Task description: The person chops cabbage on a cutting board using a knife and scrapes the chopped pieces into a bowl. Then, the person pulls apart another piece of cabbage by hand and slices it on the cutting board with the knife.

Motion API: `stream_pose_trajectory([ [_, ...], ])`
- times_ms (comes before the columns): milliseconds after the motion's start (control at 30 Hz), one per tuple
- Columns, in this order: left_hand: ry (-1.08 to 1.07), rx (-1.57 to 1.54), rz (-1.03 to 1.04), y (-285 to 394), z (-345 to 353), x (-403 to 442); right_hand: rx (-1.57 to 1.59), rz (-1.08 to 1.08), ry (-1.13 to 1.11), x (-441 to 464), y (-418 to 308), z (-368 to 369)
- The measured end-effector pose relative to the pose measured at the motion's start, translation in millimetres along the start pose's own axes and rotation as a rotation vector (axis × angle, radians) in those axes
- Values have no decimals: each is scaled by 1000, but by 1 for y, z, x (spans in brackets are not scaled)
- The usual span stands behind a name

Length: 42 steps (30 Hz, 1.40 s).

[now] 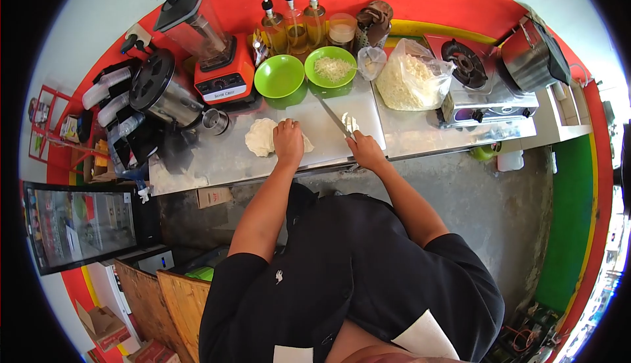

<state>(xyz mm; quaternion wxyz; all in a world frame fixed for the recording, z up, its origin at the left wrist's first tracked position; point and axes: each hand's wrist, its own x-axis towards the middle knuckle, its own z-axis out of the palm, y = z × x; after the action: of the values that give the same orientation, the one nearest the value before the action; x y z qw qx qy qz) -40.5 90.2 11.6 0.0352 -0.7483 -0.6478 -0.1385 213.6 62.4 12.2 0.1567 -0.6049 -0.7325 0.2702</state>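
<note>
My left hand (288, 143) presses down with bent fingers on a pale, lumpy piece of food (260, 137) at the left end of the white cutting board (369, 103). Its exact kind I cannot make out. Part of it sticks out to the right of the hand. My right hand (367, 150) is closed around the handle of a knife (334, 114), its blade slanting away to the upper left over the board. Small pale cut bits (350, 122) lie beside the blade, near the right hand.
Behind the board stand an empty green bowl (268, 87) and a green bowl with pale shreds (324, 87). A bag of pale pieces (415, 77) and a gas stove (490, 103) are right. An orange blender (223, 81) and metal cup (215, 122) are left. Pump bottles (295, 27) line the wall.
</note>
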Motion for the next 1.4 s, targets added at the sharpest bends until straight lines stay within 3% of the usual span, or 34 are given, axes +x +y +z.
stream_pose_trajectory([
  [133,39,26,3,13,-3,10,122,22,145,-2,6,-12],
  [233,60,-193,107,35,5,17,183,117,218,-8,9,-17],
  [300,-17,-384,293,51,12,22,205,181,240,-13,12,-18],
  [400,-84,-377,445,69,23,24,176,152,286,-21,20,-19],
  [633,-198,-318,464,63,9,24,309,196,333,-26,21,-27],
  [833,-295,-272,353,37,2,22,324,151,277,-8,13,-27],
  [1133,-180,-408,229,9,-14,3,313,91,284,11,8,-15],
  [1200,-62,-507,179,4,-18,-3,328,102,248,10,7,-14],
  [1300,31,-465,104,-11,-9,-20,280,59,217,7,12,-11],
  [1400,-32,-356,-12,-16,-18,-34,294,-16,285,4,12,-7],
])
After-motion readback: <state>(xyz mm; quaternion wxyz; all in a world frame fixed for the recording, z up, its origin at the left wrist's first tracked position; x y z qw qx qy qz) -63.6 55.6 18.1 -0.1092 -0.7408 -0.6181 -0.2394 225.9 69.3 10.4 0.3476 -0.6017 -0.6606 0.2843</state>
